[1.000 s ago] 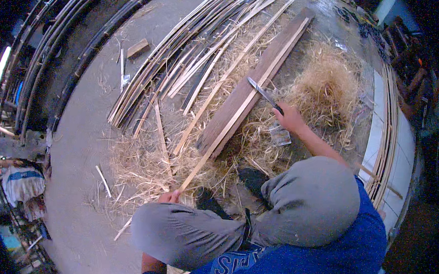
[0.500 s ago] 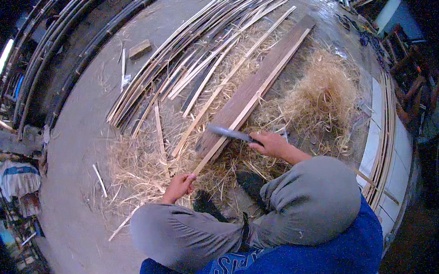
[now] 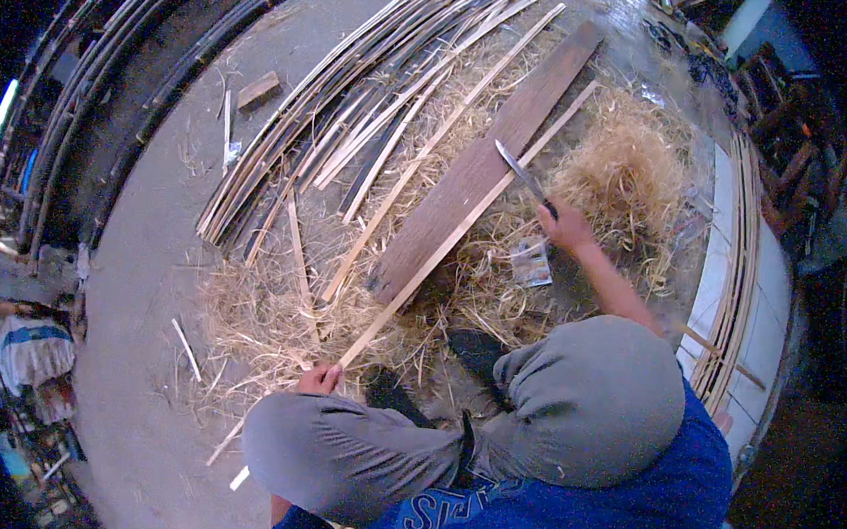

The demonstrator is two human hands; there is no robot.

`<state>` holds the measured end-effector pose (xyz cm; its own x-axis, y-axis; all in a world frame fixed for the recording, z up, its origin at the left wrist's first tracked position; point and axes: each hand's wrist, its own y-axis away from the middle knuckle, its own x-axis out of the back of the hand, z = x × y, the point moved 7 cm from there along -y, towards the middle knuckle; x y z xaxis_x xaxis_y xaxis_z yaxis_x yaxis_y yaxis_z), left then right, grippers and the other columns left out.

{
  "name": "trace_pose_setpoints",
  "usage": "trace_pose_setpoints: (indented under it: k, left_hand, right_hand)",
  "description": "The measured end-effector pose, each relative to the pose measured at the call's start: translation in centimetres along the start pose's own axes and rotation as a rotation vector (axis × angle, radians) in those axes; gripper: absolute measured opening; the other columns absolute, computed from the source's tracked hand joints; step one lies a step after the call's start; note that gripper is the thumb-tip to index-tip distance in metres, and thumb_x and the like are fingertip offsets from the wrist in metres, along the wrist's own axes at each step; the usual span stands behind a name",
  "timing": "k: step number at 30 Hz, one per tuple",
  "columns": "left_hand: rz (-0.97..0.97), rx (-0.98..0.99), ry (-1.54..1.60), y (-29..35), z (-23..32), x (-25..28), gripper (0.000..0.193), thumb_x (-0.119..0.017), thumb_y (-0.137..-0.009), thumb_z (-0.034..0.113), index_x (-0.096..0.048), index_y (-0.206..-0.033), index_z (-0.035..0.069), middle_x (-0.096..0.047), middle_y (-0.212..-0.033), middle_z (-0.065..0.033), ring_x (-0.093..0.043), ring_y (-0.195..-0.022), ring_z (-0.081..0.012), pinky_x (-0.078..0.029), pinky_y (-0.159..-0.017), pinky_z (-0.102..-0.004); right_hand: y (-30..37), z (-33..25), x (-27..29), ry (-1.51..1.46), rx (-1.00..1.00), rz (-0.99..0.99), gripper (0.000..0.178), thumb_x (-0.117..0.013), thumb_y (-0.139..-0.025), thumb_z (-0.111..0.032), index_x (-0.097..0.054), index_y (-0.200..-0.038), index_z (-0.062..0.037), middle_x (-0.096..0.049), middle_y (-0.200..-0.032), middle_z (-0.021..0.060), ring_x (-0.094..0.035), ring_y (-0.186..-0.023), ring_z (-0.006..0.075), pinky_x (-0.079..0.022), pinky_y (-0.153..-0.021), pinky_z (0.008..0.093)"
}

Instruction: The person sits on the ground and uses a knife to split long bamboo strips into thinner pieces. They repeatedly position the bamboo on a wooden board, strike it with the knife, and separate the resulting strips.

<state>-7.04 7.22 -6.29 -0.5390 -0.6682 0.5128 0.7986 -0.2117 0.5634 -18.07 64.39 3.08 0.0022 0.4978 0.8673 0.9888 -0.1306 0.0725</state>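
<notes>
Nearby, shavings heap [image 3: 629,175], piled strips [image 3: 321,120], wood block [image 3: 258,91], left hand [image 3: 320,379] gripping slat [image 3: 440,253], right hand [image 3: 566,230] gripping knife [image 3: 525,175]

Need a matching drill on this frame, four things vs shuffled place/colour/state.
1. Knife
2. Plank
3. Strip crossed by the blade
4. Small wood block

A. Left of the strip stack
B. Lower end in the left hand
C. Gripped by the right hand
D. Broad, dark brown

Pairs: 1-C, 2-D, 3-B, 4-A
</notes>
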Motion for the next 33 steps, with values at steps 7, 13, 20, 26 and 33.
trace_pose_setpoints:
  k: [7,13,20,26,33]
  left_hand:
    - [0.096,-0.098,0.071,-1.1,9.4,0.7,0.042,-0.053,-0.093,0.040,-0.065,-0.083,0.001,-0.054,-0.057,-0.0050,-0.046,-0.053,-0.0128,-0.038,-0.051,-0.0308]
    - [0.248,-0.044,-0.131,1.1,3.6,2.1,0.037,-0.058,-0.091,0.037,-0.067,-0.087,0.002,-0.054,-0.055,-0.0082,-0.044,-0.051,-0.0140,-0.037,-0.049,-0.0323]
    - [0.368,-0.063,-0.049,1.1,6.3,1.8,0.042,-0.056,-0.091,0.041,-0.067,-0.084,0.002,-0.048,-0.051,-0.0098,-0.042,-0.048,-0.0143,-0.034,-0.047,-0.0342]
    - [0.352,-0.079,-0.020,0.5,6.6,1.3,0.043,-0.054,-0.092,0.041,-0.066,-0.085,0.000,-0.057,-0.062,-0.0149,-0.053,-0.053,-0.0239,-0.040,-0.052,-0.0363]
    - [0.423,-0.046,0.012,2.8,-0.1,0.6,0.046,-0.050,-0.094,0.041,-0.065,-0.076,0.002,-0.055,-0.054,-0.0105,-0.052,-0.048,-0.0223,-0.040,-0.051,-0.0357]
  right_hand:
    - [4.3,-7.6,-5.5,-0.188,0.329,-0.097,0.039,-0.050,-0.091,-0.042,-0.055,-0.114,-0.0100,-0.063,-0.103,0.0199,-0.062,-0.087,0.0411,-0.051,-0.072,0.0490]
    - [3.9,-4.9,-3.5,-0.031,0.068,0.072,0.034,-0.055,-0.089,-0.040,-0.058,-0.112,-0.0143,-0.065,-0.086,0.0173,-0.064,-0.074,0.0374,-0.051,-0.066,0.0468]
    - [1.1,1.1,4.4,-0.116,-0.225,0.352,0.037,-0.051,-0.091,-0.041,-0.060,-0.108,-0.0087,-0.065,-0.082,0.0204,-0.063,-0.079,0.0421,-0.049,-0.068,0.0474]
    - [5.4,-12.6,-6.0,-0.038,0.274,-0.217,0.042,-0.053,-0.089,-0.042,-0.058,-0.112,-0.0073,-0.065,-0.094,0.0213,-0.063,-0.086,0.0397,-0.050,-0.075,0.0466]
    - [1.8,-5.3,-2.0,-0.092,0.004,-0.010,0.041,-0.058,-0.087,-0.042,-0.059,-0.113,-0.0110,-0.064,-0.089,0.0209,-0.063,-0.084,0.0365,-0.051,-0.072,0.0467]
